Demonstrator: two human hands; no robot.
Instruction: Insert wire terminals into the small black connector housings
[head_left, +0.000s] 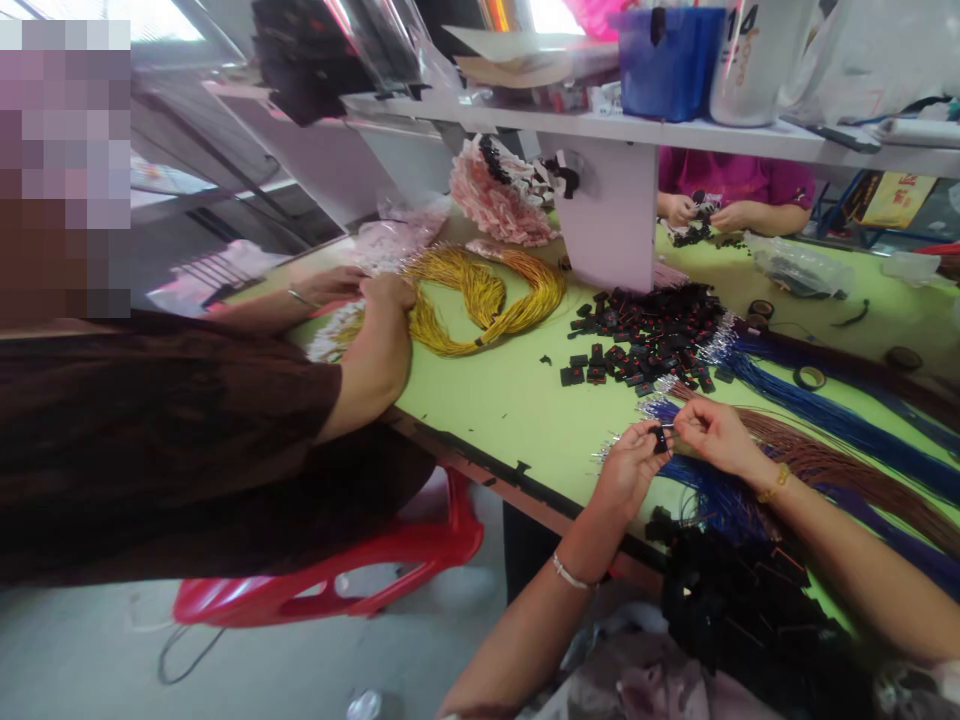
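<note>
My left hand pinches a small black connector housing in its fingertips. Close beside it, my right hand has thumb and finger pressed together on a thin wire at the housing; the wire's far end is lost among the bundles. Under and around both hands lie blue wires and brown wires with metal terminals at their ends. Beyond the hands a heap of black housings with red bits is spread on the green tabletop.
A pile of black parts lies at the table's near edge. To the left, a co-worker's arms reach toward yellow wire bundles. Another person in a magenta top works opposite. A shelf carries a blue bin.
</note>
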